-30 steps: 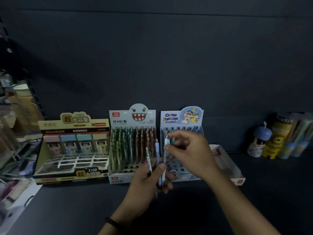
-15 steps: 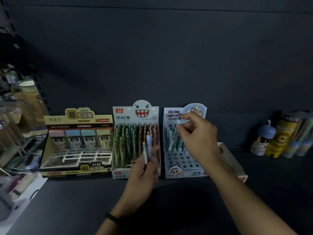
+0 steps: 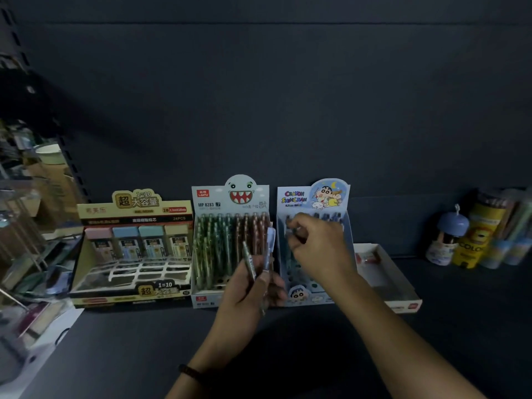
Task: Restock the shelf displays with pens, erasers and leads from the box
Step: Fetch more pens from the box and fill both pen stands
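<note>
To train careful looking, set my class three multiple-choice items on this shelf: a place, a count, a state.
1. Where does the shark display stand? A) between two other displays B) far left C) far right
2. How many lead cases stand in the yellow display? A) two B) four C) six
3. What is the left hand doing? A) resting flat B) gripping pens C) pointing
Key: 1A, a display stands on each side; 2B, pink, blue, teal and yellow cases; 3B, pens rise from its grip.
</note>
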### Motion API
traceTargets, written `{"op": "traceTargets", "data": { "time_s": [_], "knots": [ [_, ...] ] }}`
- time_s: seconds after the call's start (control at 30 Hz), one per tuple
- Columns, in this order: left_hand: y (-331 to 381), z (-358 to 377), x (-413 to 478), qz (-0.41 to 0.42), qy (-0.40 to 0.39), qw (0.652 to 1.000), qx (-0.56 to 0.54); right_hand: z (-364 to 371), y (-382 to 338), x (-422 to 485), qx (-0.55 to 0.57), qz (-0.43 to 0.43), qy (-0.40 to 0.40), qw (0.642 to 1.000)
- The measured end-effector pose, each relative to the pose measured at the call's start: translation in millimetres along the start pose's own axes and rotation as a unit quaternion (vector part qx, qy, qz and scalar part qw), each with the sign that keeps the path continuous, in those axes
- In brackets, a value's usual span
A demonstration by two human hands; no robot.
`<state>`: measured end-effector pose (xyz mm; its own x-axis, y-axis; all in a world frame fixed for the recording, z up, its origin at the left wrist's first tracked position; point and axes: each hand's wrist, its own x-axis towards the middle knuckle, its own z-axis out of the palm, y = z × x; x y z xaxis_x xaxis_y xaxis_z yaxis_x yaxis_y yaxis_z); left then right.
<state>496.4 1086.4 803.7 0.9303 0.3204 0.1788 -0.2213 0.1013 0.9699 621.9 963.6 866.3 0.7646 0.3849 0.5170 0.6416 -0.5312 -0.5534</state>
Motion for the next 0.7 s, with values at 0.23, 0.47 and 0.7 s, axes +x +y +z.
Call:
{"op": "traceTargets", "data": {
  "time_s": [0.23,0.47,0.7],
  "knots": [
    [-5,1,3,-0.001,-0.007,1.0,0.002,-12,-3,1,-0.008,0.02,-0.061,0.998],
    [-6,4,0,-0.013,-0.022,0.997,-0.067,-36,-6,-21,0.215,0.064,-0.017,0.974],
    [2,35,-2,-0.025,-0.066,0.995,-0.076,-62,1,-41,0.275,0.035,-0.016,0.961]
  ]
}}
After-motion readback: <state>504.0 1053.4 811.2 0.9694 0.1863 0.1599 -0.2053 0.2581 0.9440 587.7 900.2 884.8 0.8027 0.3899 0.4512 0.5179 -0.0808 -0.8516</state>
